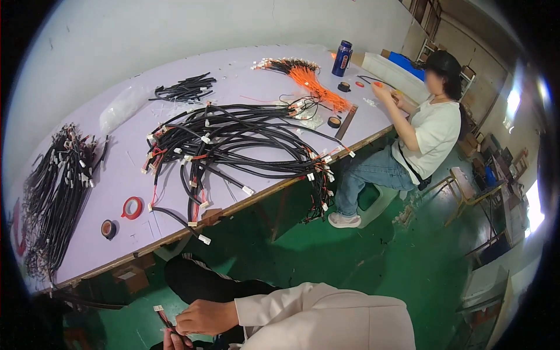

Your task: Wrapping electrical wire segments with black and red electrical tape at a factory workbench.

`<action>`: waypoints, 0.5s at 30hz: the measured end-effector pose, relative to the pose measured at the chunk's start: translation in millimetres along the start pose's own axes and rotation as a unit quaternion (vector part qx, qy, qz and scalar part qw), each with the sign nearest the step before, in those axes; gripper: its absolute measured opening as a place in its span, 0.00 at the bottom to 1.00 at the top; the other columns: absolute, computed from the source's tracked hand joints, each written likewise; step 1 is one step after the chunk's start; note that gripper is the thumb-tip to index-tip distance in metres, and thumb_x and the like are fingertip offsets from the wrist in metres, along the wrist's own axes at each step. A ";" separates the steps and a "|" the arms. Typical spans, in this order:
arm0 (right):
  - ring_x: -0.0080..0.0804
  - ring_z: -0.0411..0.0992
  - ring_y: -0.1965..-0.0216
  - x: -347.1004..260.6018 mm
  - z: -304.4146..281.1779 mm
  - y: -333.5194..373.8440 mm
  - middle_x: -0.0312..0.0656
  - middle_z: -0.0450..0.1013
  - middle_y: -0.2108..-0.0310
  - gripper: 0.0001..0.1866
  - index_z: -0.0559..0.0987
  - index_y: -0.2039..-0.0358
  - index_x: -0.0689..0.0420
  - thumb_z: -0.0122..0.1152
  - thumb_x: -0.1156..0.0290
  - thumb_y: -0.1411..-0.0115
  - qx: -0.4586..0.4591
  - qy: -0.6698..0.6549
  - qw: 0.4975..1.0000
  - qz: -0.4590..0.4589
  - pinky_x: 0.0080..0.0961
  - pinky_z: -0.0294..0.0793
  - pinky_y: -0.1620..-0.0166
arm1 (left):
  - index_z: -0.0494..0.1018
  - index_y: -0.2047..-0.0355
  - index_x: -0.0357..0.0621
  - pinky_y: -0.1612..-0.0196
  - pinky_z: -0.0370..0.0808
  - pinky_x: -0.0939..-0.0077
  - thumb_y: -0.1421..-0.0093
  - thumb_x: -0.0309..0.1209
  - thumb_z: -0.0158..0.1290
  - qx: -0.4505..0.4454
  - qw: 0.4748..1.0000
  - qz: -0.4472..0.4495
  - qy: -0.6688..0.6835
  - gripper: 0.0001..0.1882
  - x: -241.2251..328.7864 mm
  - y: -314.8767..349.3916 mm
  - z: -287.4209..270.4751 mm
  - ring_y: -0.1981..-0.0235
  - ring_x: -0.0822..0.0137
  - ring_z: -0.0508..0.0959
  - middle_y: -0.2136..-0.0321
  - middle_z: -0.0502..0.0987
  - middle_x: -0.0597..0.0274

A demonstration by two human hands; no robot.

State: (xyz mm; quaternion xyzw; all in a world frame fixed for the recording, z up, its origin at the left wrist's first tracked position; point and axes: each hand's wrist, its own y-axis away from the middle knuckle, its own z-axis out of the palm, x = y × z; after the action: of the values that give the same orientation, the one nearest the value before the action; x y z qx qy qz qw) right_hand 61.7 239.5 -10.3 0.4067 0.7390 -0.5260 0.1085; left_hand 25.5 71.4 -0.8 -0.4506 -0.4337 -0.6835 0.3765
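Low in front of me, my left hand (pixel 173 340) is closed around a thin wire harness (pixel 163 317), a dark cable with red wires and a white plug at its end. My right hand (pixel 205 317) is closed on the same harness, its fingertips pressed against it just beside the left hand. Part of the left hand is cut off by the lower edge. Both hands are off the table, above my dark-clothed lap. A large pile of black cables (pixel 245 140) with white plugs lies on the table beyond them.
On the pale table (pixel 122 236) lie a red tape roll (pixel 132 207), a dark tape roll (pixel 109 229), a big bundle of black harnesses (pixel 61 198), a clear plastic bag (pixel 119 111) and orange wires (pixel 318 87). A blue bottle (pixel 342 58) stands far back. A co-worker (pixel 434 125) sits at the right.
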 end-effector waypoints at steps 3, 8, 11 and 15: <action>0.38 0.68 0.75 -0.2 -0.2 0.3 0.40 0.64 0.77 0.06 0.67 0.74 0.57 0.52 0.71 0.47 -0.004 0.008 1.000 0.000 0.31 0.66 0.75 | 0.70 0.54 0.34 0.81 0.56 0.87 0.39 0.33 0.49 0.000 1.000 0.019 0.005 0.16 -0.3 0.3 1.3 0.83 0.80 0.63 0.80 0.71 0.68; 0.37 0.68 0.75 -1.4 -1.9 0.9 0.40 0.63 0.77 0.05 0.68 0.75 0.57 0.52 0.70 0.47 0.000 0.006 1.000 0.006 0.31 0.66 0.75 | 0.70 0.54 0.34 0.80 0.57 0.87 0.39 0.33 0.49 -0.016 1.000 0.010 0.017 0.17 -1.4 -0.4 0.7 0.82 0.80 0.63 0.80 0.71 0.69; 0.37 0.69 0.75 -1.5 -3.7 1.0 0.39 0.64 0.77 0.05 0.69 0.74 0.56 0.53 0.70 0.47 0.006 0.034 0.999 -0.015 0.31 0.67 0.75 | 0.70 0.55 0.34 0.78 0.58 0.86 0.39 0.32 0.49 -0.011 1.000 0.003 0.025 0.15 -0.8 0.0 1.6 0.81 0.79 0.63 0.79 0.71 0.69; 0.36 0.69 0.74 -2.6 -6.4 -0.7 0.38 0.64 0.77 0.04 0.71 0.72 0.55 0.54 0.70 0.47 0.000 0.026 0.999 -0.024 0.31 0.67 0.74 | 0.70 0.57 0.34 0.76 0.60 0.85 0.38 0.31 0.48 -0.001 0.999 -0.003 0.033 0.14 3.9 2.4 5.3 0.79 0.78 0.64 0.77 0.71 0.68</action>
State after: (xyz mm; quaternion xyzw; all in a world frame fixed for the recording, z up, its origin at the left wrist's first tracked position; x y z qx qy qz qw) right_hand 64.5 243.7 -5.6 0.4025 0.7511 -0.5177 0.0767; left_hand 28.0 75.0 4.7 -0.4268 -0.4221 -0.6994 0.3879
